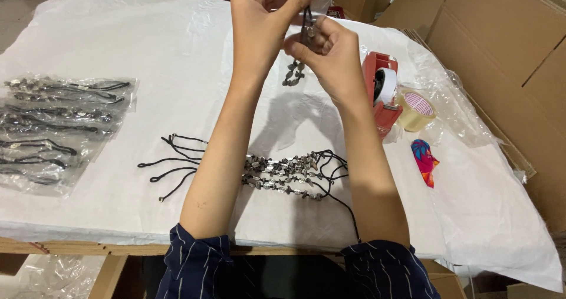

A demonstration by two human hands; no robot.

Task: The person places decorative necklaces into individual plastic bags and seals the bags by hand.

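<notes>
Both hands raised above the table [177,45], close together, working one beaded cord [299,57].

- Left hand [262,22]: thumb and forefinger pinched on the cord's upper part, near the top edge of view. The lift lets the beaded end hang free and straight below the fingers.
- Right hand [330,54]: fingers curled round the cord just under the left, touching it; seems to steady or fold the strand. The beads [293,75] dangle beneath, clear of the table.
- Loose pile [289,172] of the same beaded cords lies between the forearms, near the table's front edge, black ends trailing left. Placed within easy reach, probably as the stock to draw from.
- Bagged cords [56,128] in clear sleeves lie at far left, well apart from the loose ones; likely kept separate as a sorted lot.
- Red tape dispenser [380,92] and a clear tape roll [415,110] sit just right of the right forearm, on the working side.
- Small bright scrap [425,160], pink and blue, near the tape; kind unclear.
- White sheet covers the table; cartons [501,39] stand at right.
</notes>
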